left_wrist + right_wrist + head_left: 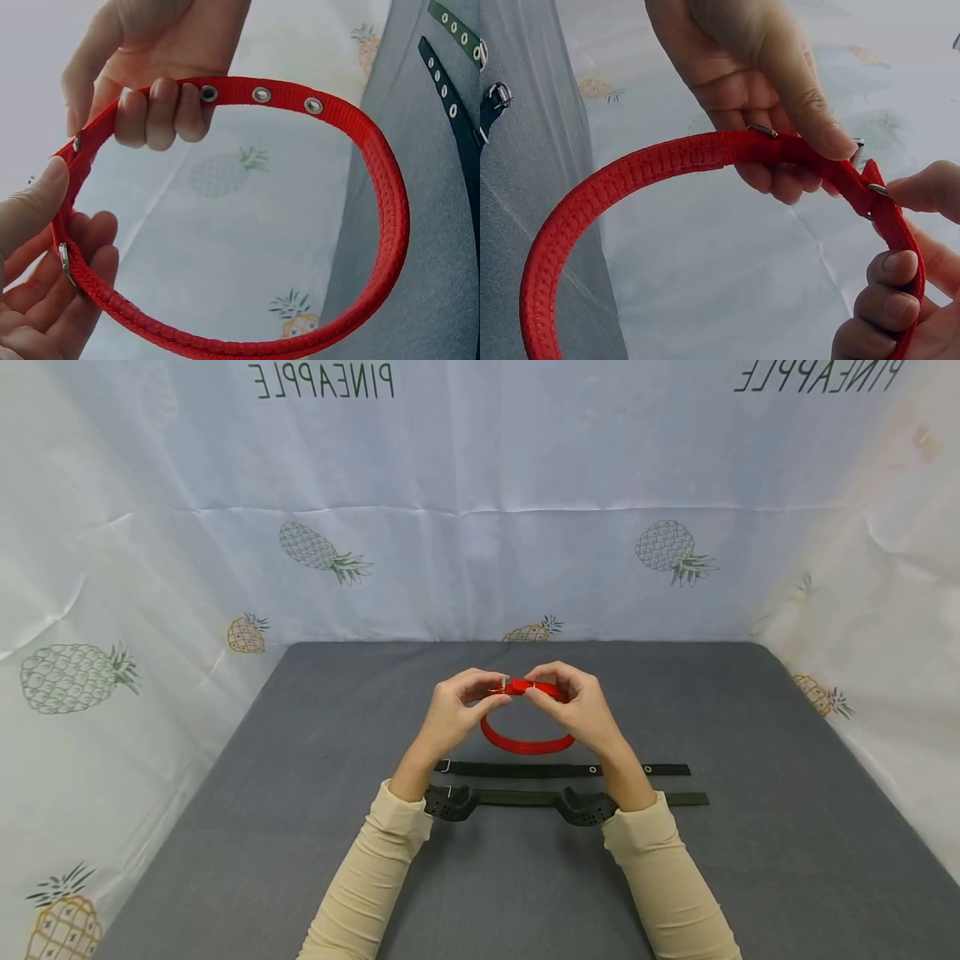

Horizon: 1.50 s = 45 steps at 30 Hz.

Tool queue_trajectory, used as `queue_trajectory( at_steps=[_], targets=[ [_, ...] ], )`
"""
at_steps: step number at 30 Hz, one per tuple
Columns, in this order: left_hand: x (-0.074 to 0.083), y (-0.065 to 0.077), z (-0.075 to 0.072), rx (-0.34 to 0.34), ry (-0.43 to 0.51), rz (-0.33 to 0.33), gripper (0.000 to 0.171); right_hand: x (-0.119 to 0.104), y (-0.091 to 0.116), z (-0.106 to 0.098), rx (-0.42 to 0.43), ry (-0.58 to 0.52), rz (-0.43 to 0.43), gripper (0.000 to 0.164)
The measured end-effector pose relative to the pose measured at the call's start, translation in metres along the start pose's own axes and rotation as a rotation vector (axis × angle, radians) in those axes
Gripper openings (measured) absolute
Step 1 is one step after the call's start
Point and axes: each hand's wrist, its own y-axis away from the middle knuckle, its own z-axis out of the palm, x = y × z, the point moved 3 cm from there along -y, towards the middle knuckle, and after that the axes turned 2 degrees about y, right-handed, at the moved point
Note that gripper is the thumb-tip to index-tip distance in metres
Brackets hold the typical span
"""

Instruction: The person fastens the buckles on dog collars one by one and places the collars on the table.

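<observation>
A red collar (pixel 527 747) with metal eyelets is held up as a loop over the table, between both hands. My left hand (pixel 459 700) pinches it near a metal ring (pixel 69 264), where the padded band begins. The strap with the eyelets (pixel 261 94) runs through the fingers of my right hand (pixel 576 700). Between the two hands lies a metal buckle (pixel 877 190), beside the right thumb. Fingers partly hide this joint, so I cannot tell whether the pin sits in an eyelet.
On the grey table (pixel 300 860), a black collar (pixel 525 770) and a dark green collar (pixel 517 797) lie straight, side by side, below the red loop. Black perforated devices (pixel 585 810) sit at the wrists. A pale pineapple-print curtain (pixel 480 568) hangs behind and along both sides.
</observation>
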Motion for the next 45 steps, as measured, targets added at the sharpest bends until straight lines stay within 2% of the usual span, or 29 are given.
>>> queue_trajectory(
  at_steps=[9,16,19,26,32,40,45],
  targets=[
    [0.003,-0.003,-0.002,0.008,-0.015,0.044,0.026,-0.005,-0.004,0.001,-0.062,0.015,0.010,0.019],
    [0.006,-0.004,0.000,-0.026,-0.035,0.075,0.025,-0.010,-0.004,0.005,-0.112,0.063,-0.001,0.017],
    [0.006,-0.005,0.002,-0.036,-0.035,0.066,0.025,-0.010,-0.005,0.007,-0.116,0.091,-0.006,0.018],
    [0.005,-0.007,0.004,-0.064,-0.027,0.001,0.024,-0.005,-0.008,0.011,-0.123,0.107,0.027,0.023],
    [0.003,-0.004,0.002,-0.099,-0.075,-0.004,0.029,-0.002,-0.007,0.011,-0.119,0.083,0.033,0.023],
    [-0.003,0.001,-0.001,-0.020,-0.032,-0.011,0.022,0.004,-0.002,0.012,-0.120,0.051,0.045,0.024],
    [-0.004,0.003,0.000,-0.009,-0.021,0.002,0.020,0.006,0.001,0.014,-0.157,-0.011,0.057,0.033]
  ],
)
